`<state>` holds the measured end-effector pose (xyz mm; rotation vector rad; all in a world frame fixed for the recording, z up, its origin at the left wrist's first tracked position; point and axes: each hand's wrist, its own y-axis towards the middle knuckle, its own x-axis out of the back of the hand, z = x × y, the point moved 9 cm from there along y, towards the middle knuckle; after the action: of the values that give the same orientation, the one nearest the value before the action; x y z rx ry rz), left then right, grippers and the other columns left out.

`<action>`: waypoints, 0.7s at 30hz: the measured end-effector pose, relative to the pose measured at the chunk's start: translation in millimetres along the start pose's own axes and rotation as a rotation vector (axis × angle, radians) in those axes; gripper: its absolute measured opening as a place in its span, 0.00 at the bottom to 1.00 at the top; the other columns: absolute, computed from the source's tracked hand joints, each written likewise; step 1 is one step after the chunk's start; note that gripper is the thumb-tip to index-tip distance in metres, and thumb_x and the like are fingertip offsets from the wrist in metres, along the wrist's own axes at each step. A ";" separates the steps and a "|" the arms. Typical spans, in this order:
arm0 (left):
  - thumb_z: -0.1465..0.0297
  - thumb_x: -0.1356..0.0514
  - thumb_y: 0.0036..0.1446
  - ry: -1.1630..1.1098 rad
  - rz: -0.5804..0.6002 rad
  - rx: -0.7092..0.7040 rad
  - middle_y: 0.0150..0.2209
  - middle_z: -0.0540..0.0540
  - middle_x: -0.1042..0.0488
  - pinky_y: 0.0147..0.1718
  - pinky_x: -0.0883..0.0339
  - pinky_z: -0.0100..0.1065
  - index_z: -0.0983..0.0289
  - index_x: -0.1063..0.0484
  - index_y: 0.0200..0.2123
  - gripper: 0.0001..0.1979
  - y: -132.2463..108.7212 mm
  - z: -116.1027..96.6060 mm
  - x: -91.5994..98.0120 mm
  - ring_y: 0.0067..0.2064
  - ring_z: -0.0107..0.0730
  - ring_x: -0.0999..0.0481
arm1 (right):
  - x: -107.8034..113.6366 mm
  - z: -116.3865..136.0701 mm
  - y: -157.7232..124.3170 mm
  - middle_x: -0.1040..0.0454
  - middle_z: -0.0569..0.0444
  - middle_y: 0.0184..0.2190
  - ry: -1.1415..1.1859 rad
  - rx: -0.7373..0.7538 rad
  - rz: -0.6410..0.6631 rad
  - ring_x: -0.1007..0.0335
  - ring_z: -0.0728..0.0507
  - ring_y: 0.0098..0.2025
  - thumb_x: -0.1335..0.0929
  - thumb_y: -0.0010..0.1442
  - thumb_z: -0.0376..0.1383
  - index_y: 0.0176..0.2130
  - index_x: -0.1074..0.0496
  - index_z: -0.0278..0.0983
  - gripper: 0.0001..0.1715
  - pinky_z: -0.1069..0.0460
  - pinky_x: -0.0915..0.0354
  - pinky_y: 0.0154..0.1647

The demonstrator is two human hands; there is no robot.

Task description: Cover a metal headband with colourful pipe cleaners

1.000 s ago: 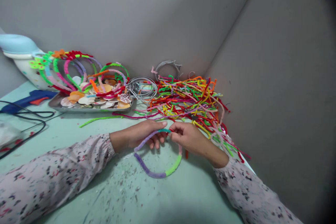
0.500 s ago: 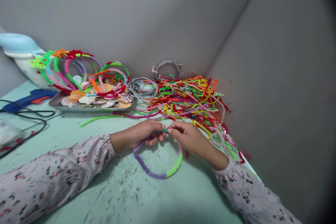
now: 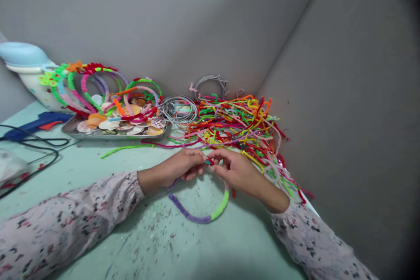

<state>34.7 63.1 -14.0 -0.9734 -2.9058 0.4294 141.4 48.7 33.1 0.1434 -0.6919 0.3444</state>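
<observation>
A curved band wrapped in pipe cleaners, purple, bright green and pale pink, hangs in a loop below my two hands. My left hand is closed on its purple end, fingers curled. Close beside it, my right hand pinches a small red pipe cleaner between thumb and forefinger, next to a bit of teal at the band. The fingertips of both hands almost touch. My fingers hide most of the join there.
Behind my hands lies a heap of loose pipe cleaners. A metal tray holds shells and finished fuzzy headbands. Coiled grey wire hoops sit between. At left are a blue glue gun, a black cable and a lidded white container.
A red strand now shows looped at my right fingertips, where more teal was visible before. The right fingers have opened slightly round it. The band has shifted a little to the right.
</observation>
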 end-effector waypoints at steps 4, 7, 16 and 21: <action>0.62 0.45 0.55 0.046 -0.035 -0.028 0.23 0.48 0.32 0.13 0.50 0.24 0.64 0.34 0.29 0.11 0.2 -2.5 2.1 0.16 0.18 0.41 | 6.4 6.7 0.3 0.27 0.57 0.31 -0.121 0.084 -0.071 0.37 0.51 0.27 0.33 0.55 0.32 0.42 0.26 0.40 0.13 0.56 0.43 0.30; 0.61 0.44 0.55 0.083 -0.049 -0.031 0.21 0.48 0.32 0.13 0.49 0.25 0.64 0.33 0.27 0.12 1.0 -1.7 2.7 0.15 0.19 0.41 | 5.3 9.2 0.9 0.26 0.57 0.31 -0.145 0.113 -0.072 0.37 0.51 0.28 0.34 0.56 0.32 0.45 0.28 0.40 0.16 0.55 0.43 0.31; 0.62 0.43 0.53 -0.007 -0.025 0.019 0.24 0.49 0.32 0.14 0.51 0.25 0.66 0.32 0.29 0.11 -1.0 -1.0 1.8 0.17 0.18 0.40 | 4.3 14.9 -0.7 0.27 0.56 0.32 -0.146 0.167 -0.074 0.36 0.49 0.31 0.35 0.57 0.31 0.44 0.28 0.40 0.14 0.54 0.42 0.33; 0.64 0.42 0.52 -0.062 -0.005 0.031 0.27 0.50 0.30 0.14 0.52 0.23 0.66 0.32 0.30 0.10 -0.3 1.3 0.8 0.17 0.17 0.40 | 3.1 17.8 -2.3 0.27 0.56 0.34 -0.164 0.211 -0.080 0.35 0.49 0.32 0.35 0.58 0.31 0.44 0.29 0.39 0.12 0.54 0.41 0.35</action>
<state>33.7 63.0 -15.1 -0.9661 -2.9457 0.5112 133.9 43.1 48.6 0.4023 -0.8082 0.3307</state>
